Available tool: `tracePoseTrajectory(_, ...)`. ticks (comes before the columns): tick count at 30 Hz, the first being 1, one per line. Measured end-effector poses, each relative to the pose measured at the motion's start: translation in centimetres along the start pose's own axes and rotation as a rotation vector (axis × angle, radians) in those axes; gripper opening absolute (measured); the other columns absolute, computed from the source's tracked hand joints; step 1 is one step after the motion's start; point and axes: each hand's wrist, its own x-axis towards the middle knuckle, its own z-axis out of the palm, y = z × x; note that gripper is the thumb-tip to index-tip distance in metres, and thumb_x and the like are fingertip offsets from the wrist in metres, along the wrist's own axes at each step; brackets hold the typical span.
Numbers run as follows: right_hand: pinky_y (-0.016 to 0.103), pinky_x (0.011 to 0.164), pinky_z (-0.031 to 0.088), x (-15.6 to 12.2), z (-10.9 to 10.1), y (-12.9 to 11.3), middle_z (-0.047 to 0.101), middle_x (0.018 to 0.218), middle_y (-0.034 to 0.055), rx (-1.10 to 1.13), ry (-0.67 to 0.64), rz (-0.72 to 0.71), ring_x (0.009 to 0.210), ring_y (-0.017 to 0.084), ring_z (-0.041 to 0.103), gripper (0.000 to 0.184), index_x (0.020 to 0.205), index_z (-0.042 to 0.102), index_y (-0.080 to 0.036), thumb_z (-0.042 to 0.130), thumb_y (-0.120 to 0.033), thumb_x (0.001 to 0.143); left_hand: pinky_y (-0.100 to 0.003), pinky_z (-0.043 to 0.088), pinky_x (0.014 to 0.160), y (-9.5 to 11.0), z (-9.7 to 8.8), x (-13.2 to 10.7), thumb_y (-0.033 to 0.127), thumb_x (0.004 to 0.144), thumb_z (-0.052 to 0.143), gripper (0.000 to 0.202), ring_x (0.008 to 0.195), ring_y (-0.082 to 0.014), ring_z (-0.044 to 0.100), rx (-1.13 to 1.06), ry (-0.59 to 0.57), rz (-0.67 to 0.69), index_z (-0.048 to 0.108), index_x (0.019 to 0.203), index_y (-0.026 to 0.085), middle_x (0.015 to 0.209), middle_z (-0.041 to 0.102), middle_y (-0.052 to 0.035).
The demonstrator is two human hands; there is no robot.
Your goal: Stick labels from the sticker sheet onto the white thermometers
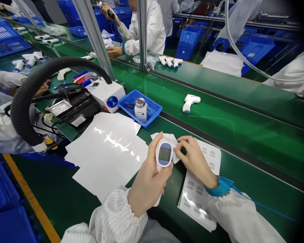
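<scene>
White thermometer (164, 162) sits in my left hand (149, 182), and those fingers are wrapped snugly round its handle; my first finger goes up along its left side, and my thumb bends across the front, just under the little grey screen (164, 153); the tips of my right hand (195, 160) are right by its right edge, so close that I cannot tell if they touch it.

The screen looks back at me, and its top leans toward the far side; the nose is hidden behind the screen; the handle is the long part, and it runs down and toward near, with its white bottom end peeking out below my hand.

My left arm comes up from the near side, with the back of the hand showing; my right arm comes in from the near right, with a blue band (219, 187) at the wrist; the thumb and first finger there curl toward each other like a ring, next to a crumpled white piece (176, 159), and I cannot tell if they pinch anything; printed label sheets (197, 202) lie under that hand; shiny white sheets (111, 158) lie to the left; a blue tray (154, 118) is on the far side.
</scene>
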Motion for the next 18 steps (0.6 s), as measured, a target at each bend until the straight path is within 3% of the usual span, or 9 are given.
tracePoseTrajectory(2, 0.029, 0.065, 0.044, 1.6, -1.2, -0.9, 0.059, 0.116, 0.0088, 0.169, 0.099, 0.003, 0.106, 0.025, 0.056, 0.020, 0.074, 0.048, -0.022, 0.050, -0.030, 0.092, -0.023, 0.046, 0.047, 0.3, -0.5, 0.2, 0.031, 0.092, 0.053, 0.072, 0.044, -0.0094, 0.046, -0.018, -0.004, -0.014, 0.011, 0.149, 0.042, 0.066, 0.049, 0.0058)
tracePoseTrajectory(4, 0.027, 0.059, 0.041, 3.9, -2.2, -1.8, 0.065, 0.099, 0.0054, 0.216, 0.139, 0.014, 0.088, 0.020, 0.062, 0.019, 0.076, 0.046, -0.023, 0.048, -0.030, 0.093, -0.023, 0.046, 0.047, 0.6, -0.9, 0.3, 0.030, 0.092, 0.053, 0.072, 0.044, -0.0092, 0.046, -0.036, 0.005, -0.018, 0.012, 0.150, 0.041, 0.067, 0.048, 0.0055)
tracePoseTrajectory(7, 0.028, 0.059, 0.039, 8.3, -2.6, -3.5, 0.063, 0.074, -0.0001, 0.126, 0.121, -0.049, 0.065, 0.016, 0.059, 0.015, 0.083, 0.051, -0.023, 0.049, -0.033, 0.093, -0.024, 0.045, 0.046, 0.7, -1.5, 0.5, 0.031, 0.090, 0.054, 0.071, 0.043, -0.0092, 0.046, -0.065, 0.044, -0.006, 0.016, 0.150, 0.038, 0.068, 0.049, 0.0046)
tracePoseTrajectory(13, 0.029, 0.074, 0.043, 17.1, -1.2, -7.2, 0.066, 0.094, 0.0051, -0.009, 0.018, -0.386, 0.088, 0.020, 0.062, 0.013, 0.090, 0.062, -0.020, 0.050, -0.020, 0.092, -0.024, 0.045, 0.047, 0.5, -3.4, 0.4, 0.036, 0.090, 0.053, 0.074, 0.041, -0.0097, 0.043, -0.101, 0.172, -0.019, 0.011, 0.151, 0.037, 0.060, 0.045, 0.0070)
tracePoseTrajectory(18, 0.034, 0.074, 0.039, 20.0, 0.3, -9.1, 0.068, 0.094, 0.0091, -0.302, 0.023, -0.377, 0.090, 0.024, 0.057, 0.021, 0.100, 0.066, -0.017, 0.047, -0.015, 0.092, -0.024, 0.045, 0.046, 0.6, -5.0, 0.3, 0.037, 0.089, 0.054, 0.077, 0.039, -0.0085, 0.043, -0.128, 0.263, -0.058, 0.008, 0.151, 0.037, 0.066, 0.050, 0.0055)
